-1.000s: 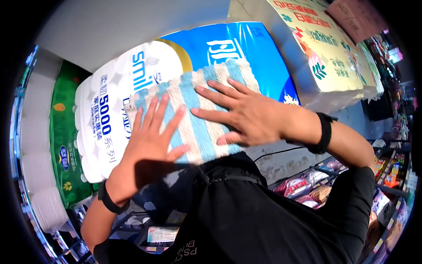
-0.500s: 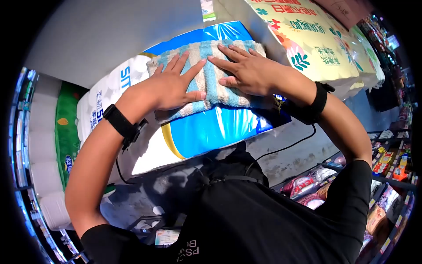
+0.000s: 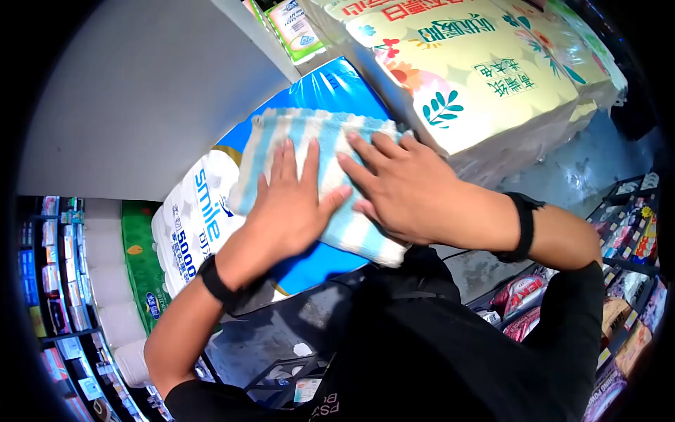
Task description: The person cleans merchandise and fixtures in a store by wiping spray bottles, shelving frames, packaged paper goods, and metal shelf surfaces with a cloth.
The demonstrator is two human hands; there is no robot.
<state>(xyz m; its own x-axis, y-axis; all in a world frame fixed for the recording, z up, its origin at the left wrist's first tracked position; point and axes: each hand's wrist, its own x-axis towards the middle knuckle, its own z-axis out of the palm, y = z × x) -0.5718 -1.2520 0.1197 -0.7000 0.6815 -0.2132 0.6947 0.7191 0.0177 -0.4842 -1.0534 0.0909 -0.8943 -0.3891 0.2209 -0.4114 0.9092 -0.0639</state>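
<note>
A blue-and-white striped towel lies on a large blue and white plastic-wrapped pack marked "smile". Flat on the towel's left part, my left hand has its fingers stretched out and the thumb pointing inward. My right hand rests on the towel's right part with fingers spread, its thumb close to the left thumb. Both hands press on the cloth without gripping it. The towel's lower left part is hidden under my left hand. A black band sits around each wrist.
Yellow flower-printed paper packs stand at the upper right. A grey panel rises behind the pack on the left. Beside the pack is a green package. Shelves of goods line the left, and bagged products the right.
My view has turned and shifted, so the pack and towel appear lower and more tilted. The towel looks deeper from back to front. Both hands stay flat on it, fingers stretched.
</note>
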